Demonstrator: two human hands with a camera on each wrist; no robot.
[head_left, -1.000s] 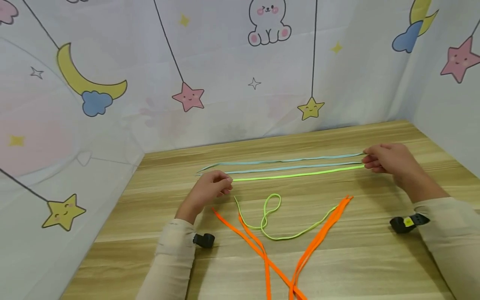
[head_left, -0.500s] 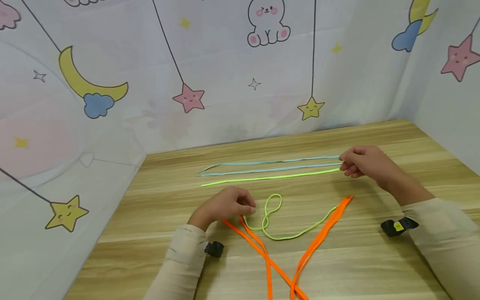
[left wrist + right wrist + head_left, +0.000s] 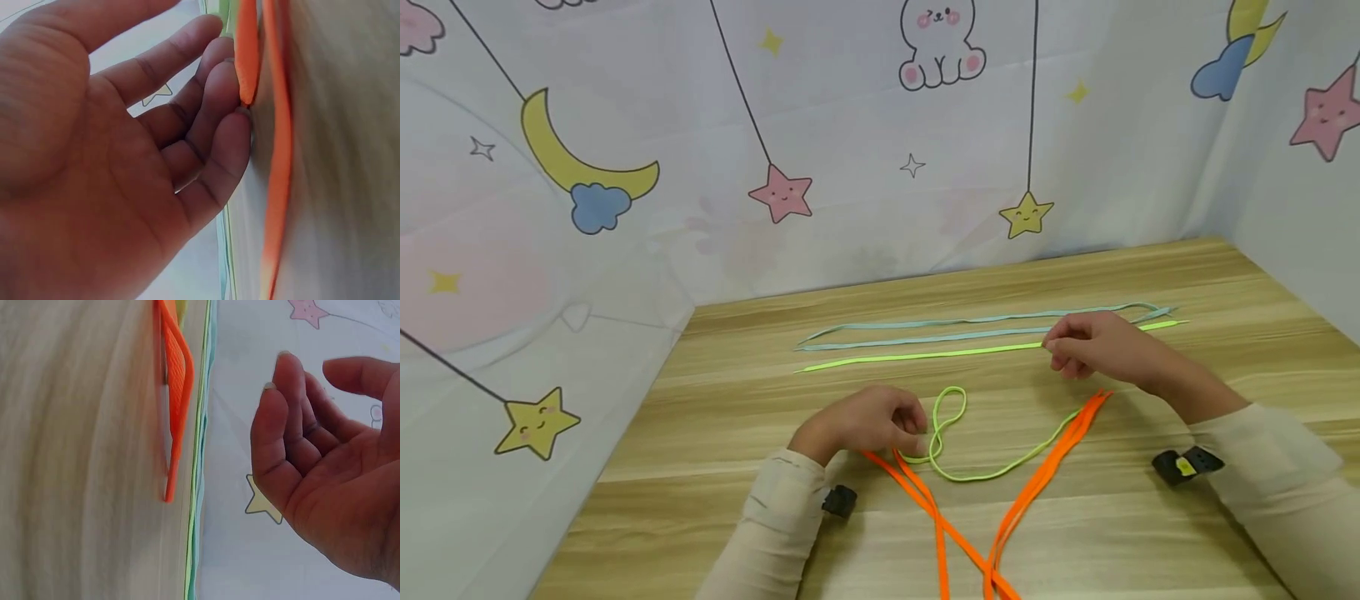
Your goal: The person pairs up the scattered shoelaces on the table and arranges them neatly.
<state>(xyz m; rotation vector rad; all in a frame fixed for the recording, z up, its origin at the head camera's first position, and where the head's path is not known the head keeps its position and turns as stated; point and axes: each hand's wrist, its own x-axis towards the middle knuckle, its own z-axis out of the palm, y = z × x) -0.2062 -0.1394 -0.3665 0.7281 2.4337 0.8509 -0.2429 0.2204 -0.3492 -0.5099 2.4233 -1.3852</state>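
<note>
My left hand [image 3: 868, 421] is low over the table at the left end of a loosely looped yellow-green shoelace [image 3: 970, 479], thumb and fingers loosely bent. In the left wrist view its fingertips overlap an orange shoelace [image 3: 248, 69], and the thumb is apart from the index finger. My right hand [image 3: 1101, 346] hovers over a straight yellow-green shoelace [image 3: 940, 356]. Nothing shows between its loosely bent fingers in the right wrist view. Behind the straight lace, a light blue shoelace [image 3: 917, 340] runs nearly parallel, with another blue strand [image 3: 910, 323] farther back.
Orange shoelaces lie toward the front, a bundle [image 3: 1045, 475] on the right and crossing strands [image 3: 936, 517] on the left. The wooden table [image 3: 730, 508] meets a printed cloth backdrop [image 3: 850, 233] behind and at the sides.
Both hands have let go of the straight yellow-green lace, which now lies on the table. My left hand moved right and nearer to the looped lace; my right hand moved left.
</note>
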